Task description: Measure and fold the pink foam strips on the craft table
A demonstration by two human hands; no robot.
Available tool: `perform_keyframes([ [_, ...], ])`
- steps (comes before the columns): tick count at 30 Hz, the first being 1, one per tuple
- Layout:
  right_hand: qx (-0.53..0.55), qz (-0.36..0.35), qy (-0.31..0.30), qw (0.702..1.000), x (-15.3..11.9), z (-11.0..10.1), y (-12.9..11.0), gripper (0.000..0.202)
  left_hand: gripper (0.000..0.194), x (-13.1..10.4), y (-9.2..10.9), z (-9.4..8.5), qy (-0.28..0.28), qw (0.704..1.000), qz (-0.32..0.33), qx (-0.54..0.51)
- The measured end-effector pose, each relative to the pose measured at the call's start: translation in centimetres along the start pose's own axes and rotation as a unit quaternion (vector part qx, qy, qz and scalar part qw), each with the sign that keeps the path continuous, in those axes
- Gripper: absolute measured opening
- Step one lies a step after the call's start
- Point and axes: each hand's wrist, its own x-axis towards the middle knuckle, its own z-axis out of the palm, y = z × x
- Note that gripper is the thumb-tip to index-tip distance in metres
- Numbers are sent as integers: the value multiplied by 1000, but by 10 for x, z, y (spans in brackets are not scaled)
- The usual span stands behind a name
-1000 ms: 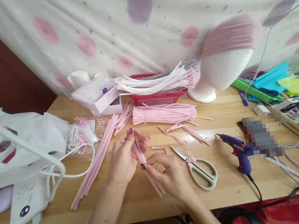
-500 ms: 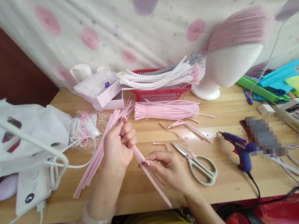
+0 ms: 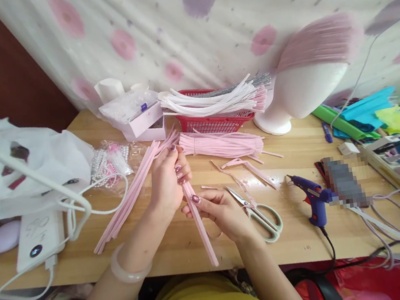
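My left hand (image 3: 170,176) is closed around several pink fuzzy strips (image 3: 203,234), which slant down toward the table's front edge. Lower on the same strips, my right hand (image 3: 218,209) pinches them between thumb and fingers. Green-handled scissors (image 3: 265,220) lie just right of my right hand, blades pointing away. Loose pink strips (image 3: 128,199) lie to the left of my left hand. Behind the hands is a tied pink bundle (image 3: 221,144). Cut pink pieces (image 3: 249,168) rest behind the scissors.
A blue glue gun (image 3: 314,198) stands at the right, near cables and a power strip (image 3: 392,167). At the back are a red basket (image 3: 211,124) and a white foam head (image 3: 299,91). Bagged beads (image 3: 110,162) and a white power bank (image 3: 38,242) are at the left.
Both hands still hold the strips, which now hang more steeply and closer together. My left hand shows slightly farther right, and the whole view has shifted a little.
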Motion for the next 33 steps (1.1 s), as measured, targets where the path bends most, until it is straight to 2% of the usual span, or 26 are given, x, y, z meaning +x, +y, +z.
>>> perform_keyframes([
  [3, 38, 13, 18, 999, 0, 0, 4, 37, 24, 1, -4, -2, -19, 1000, 12, -1],
  [6, 50, -13, 44, 998, 0, 3, 7, 34, 9, -3, -5, -9, -42, 999, 15, 15],
  [9, 34, -47, 66, 996, 2, 6, 10, 32, 30, -11, -5, -22, -82, 994, -25, 69],
  [12, 28, -68, 80, 994, 5, 7, 12, 32, 35, -20, -5, -37, -104, 983, -51, 139],
  [15, 6, -80, 78, 994, 6, 5, 12, 31, 31, -25, -8, -47, -100, 977, -45, 185],
  [19, -60, -78, 49, 994, 9, 2, 15, 37, 24, -20, -10, -53, -59, 962, 0, 267],
  [21, -89, -87, 63, 990, 10, -2, 18, 42, 22, -11, -11, -57, -53, 944, 25, 324],
  [25, -172, -106, 145, 969, 11, -13, 21, 41, 22, 16, -12, -72, -54, 912, 62, 401],
  [27, -223, -108, 168, 954, 9, -18, 19, 38, 27, 27, -10, -81, -27, 887, 102, 449],
  [29, -244, -118, 175, 947, 4, -21, 14, 35, 30, 33, -6, -91, 19, 848, 145, 509],
  [33, -221, -132, 160, 953, -4, -23, 4, 32, 17, 31, 7, -110, 80, 743, 188, 638],
])
